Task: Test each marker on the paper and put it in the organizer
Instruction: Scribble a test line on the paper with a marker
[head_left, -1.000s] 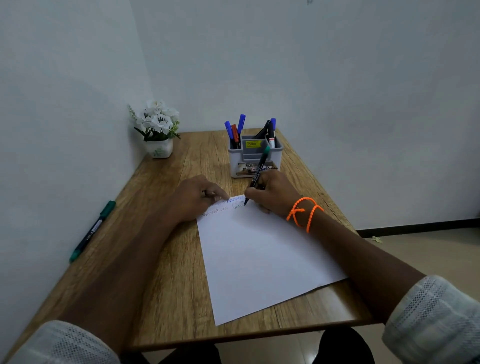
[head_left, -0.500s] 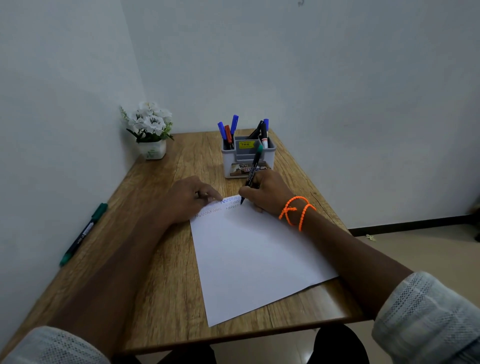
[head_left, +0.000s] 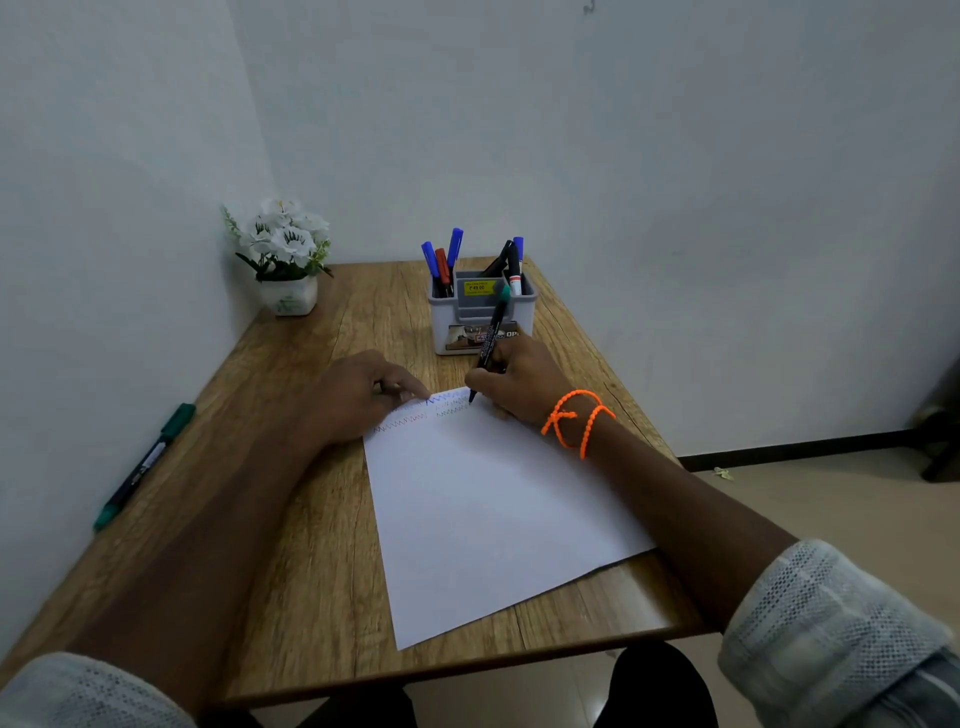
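Observation:
My right hand (head_left: 517, 382) grips a black marker with a green end (head_left: 491, 338), its tip touching the top edge of the white paper (head_left: 493, 514). Zigzag test lines in red, blue and dark ink run along that top edge. My left hand (head_left: 363, 395) rests on the paper's top left corner, fingers pressing it flat. The grey organizer (head_left: 480, 317) stands just beyond my right hand and holds several blue, red and black markers. Another green-capped marker (head_left: 145, 465) lies at the table's left edge by the wall.
A white pot of white flowers (head_left: 285, 260) stands in the far left corner. The wooden table (head_left: 311, 571) is hemmed in by walls on the left and at the back. Floor lies beyond the right edge.
The marker tip has moved slightly right along the paper's top edge, lengthening the zigzag line. My left hand has stayed on the paper corner. The view has shifted a little.

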